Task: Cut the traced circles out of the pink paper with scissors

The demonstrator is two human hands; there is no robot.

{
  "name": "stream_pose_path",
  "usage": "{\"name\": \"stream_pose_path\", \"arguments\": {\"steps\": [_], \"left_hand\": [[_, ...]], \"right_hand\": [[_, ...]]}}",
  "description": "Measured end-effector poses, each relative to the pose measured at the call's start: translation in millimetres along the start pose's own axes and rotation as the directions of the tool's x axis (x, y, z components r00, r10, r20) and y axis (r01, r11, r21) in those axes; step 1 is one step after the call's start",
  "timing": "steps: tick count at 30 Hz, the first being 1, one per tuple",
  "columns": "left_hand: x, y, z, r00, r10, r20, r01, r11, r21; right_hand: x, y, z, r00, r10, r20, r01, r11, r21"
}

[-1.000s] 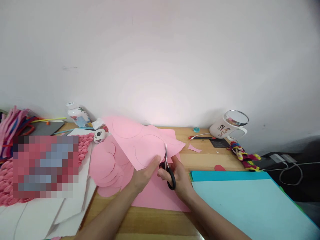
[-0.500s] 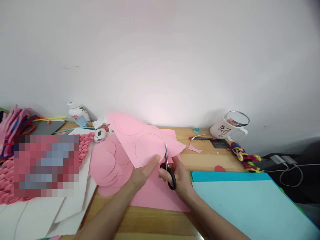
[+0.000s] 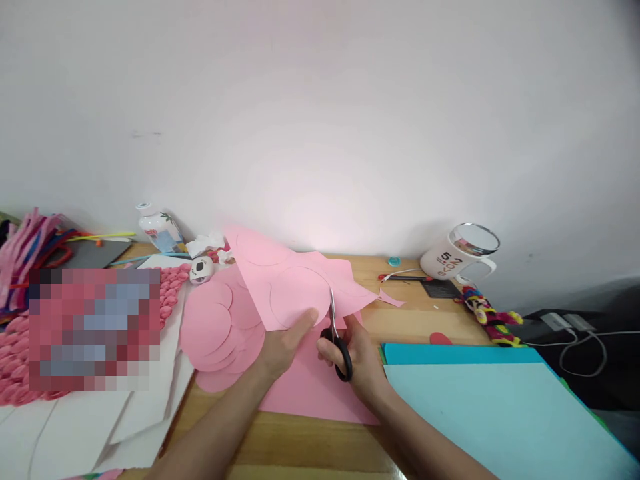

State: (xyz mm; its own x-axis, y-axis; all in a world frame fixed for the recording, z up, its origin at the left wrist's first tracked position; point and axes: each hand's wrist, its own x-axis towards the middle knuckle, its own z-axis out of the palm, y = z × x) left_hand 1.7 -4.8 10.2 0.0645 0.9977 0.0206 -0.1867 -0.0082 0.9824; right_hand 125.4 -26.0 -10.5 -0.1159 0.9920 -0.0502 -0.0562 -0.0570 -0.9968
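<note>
My left hand [image 3: 289,340] is closed on the lower edge of a pink paper sheet [image 3: 295,293], thumb on top and fingers hidden beneath. Circles are drawn on the sheet in thin lines. My right hand [image 3: 357,357] grips black-handled scissors [image 3: 342,357], whose blades sit in the paper along a drawn curve. A cut flap of the sheet points off to the right. Below the hands lies another pink sheet [image 3: 315,393] on the wooden table. Left of my left hand is a loose pile of cut pink paper circles [image 3: 213,327].
A stack of blue paper [image 3: 490,407] lies at right, with a white mug [image 3: 457,253] and a small doll [image 3: 490,313] behind it. White sheets [image 3: 75,427] and pink braided material [image 3: 173,290] cover the left. A bottle [image 3: 161,230] stands near the wall [image 3: 320,133].
The held sheet has turned slightly clockwise, its upper left corner shifting right and its flap reaching further right. Both hands keep their grips, and the scissors stay in the cut.
</note>
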Motion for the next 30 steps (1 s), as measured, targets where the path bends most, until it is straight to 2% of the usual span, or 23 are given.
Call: {"name": "stream_pose_path", "arguments": {"steps": [2, 6, 11, 17, 23, 30], "left_hand": [[1.2, -5.3, -2.2, 0.998, 0.013, 0.055, -0.012, 1.000, -0.022], [1.7, -10.9, -2.7, 0.994, 0.065, -0.083, -0.061, 0.997, 0.052], [-0.9, -10.1, 0.2, 0.987, 0.074, -0.143, -0.051, 0.986, 0.160], [-3.7, -7.5, 0.2, 0.998, 0.062, -0.012, -0.059, 0.985, 0.160], [-2.5, -2.1, 2.8, 0.998, 0.060, 0.008, -0.060, 0.992, 0.112], [-0.2, -4.1, 0.4, 0.997, 0.068, 0.037, -0.072, 0.986, 0.148]], "right_hand": [[-0.1, 0.5, 0.5, 1.000, 0.001, -0.007, -0.001, 1.000, -0.004], [-0.8, 0.5, 2.2, 1.000, 0.017, -0.014, -0.017, 1.000, 0.008], [-0.7, 2.2, 3.6, 0.999, 0.032, 0.001, -0.032, 0.999, 0.042], [5.3, 3.7, 0.1, 0.997, -0.046, 0.066, 0.043, 0.998, 0.048], [7.3, 1.2, -2.1, 0.994, -0.039, 0.103, 0.039, 0.999, 0.001], [6.4, 2.3, -1.2, 0.997, -0.028, 0.068, 0.033, 0.997, -0.071]]}}
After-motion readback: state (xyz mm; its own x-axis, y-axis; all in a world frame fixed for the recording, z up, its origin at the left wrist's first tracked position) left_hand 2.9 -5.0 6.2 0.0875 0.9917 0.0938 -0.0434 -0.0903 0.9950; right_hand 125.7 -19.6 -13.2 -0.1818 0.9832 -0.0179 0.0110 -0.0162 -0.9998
